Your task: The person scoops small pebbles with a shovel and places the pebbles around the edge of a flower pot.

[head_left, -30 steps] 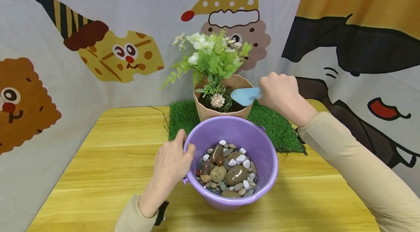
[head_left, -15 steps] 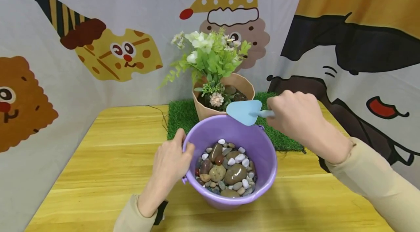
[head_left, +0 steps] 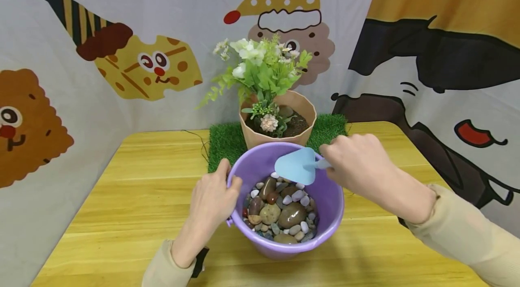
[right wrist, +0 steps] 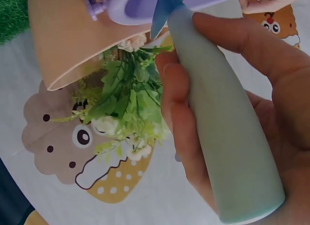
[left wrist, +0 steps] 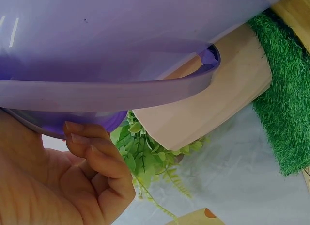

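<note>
A purple bucket (head_left: 335,215) stands on the table, with wet pebbles (head_left: 280,215) of brown, grey and white at its bottom. My left hand (head_left: 213,196) grips the bucket's left rim; in the left wrist view its fingers (left wrist: 104,157) curl at the rim. With my right hand (head_left: 361,167) I hold a small light-blue trowel (head_left: 298,165), its blade tilted over the far side of the bucket's opening. The right wrist view shows my fingers wrapped round the pale, thick handle (right wrist: 227,128). The blade's upper face cannot be seen clearly.
Just behind the bucket stands a peach flower pot (head_left: 253,133) with white flowers and green leaves (head_left: 264,68). It rests on a patch of artificial grass (head_left: 225,142). A cartoon-printed cloth (head_left: 170,7) hangs behind the wooden table (head_left: 142,196).
The trowel has come from over the flower pot, toward me and down, to above the bucket. Its blade has turned. My left hand stays on the rim.
</note>
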Demonstrator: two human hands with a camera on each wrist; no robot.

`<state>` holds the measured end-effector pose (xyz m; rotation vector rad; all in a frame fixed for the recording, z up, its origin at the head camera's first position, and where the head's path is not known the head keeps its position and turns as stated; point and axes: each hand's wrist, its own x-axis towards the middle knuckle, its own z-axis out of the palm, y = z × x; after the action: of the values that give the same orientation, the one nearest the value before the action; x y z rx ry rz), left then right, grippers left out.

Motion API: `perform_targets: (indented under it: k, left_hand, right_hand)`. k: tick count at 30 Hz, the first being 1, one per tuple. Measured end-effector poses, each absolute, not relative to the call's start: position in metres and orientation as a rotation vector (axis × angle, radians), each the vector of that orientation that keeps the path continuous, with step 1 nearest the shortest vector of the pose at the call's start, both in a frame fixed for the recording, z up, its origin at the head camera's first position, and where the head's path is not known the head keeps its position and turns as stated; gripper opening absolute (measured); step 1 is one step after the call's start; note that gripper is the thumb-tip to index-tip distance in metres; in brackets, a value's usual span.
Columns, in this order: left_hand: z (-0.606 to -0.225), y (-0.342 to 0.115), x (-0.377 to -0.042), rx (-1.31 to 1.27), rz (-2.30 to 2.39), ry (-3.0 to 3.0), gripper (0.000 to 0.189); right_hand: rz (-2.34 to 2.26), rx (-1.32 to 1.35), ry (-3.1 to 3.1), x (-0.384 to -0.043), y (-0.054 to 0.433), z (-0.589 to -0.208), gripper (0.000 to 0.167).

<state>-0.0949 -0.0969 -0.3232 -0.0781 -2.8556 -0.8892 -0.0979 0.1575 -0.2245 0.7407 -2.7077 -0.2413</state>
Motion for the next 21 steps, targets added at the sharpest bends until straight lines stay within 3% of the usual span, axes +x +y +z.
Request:
perform_targets:
  k: [21]
  left_hand:
    - [-0.324,-0.097,-0.095,-0.075,-0.907,-2.858,0.010]
  right_hand:
    - [-0.678,0.983,-2.413,-0.095,0.144,-0.244,0.039]
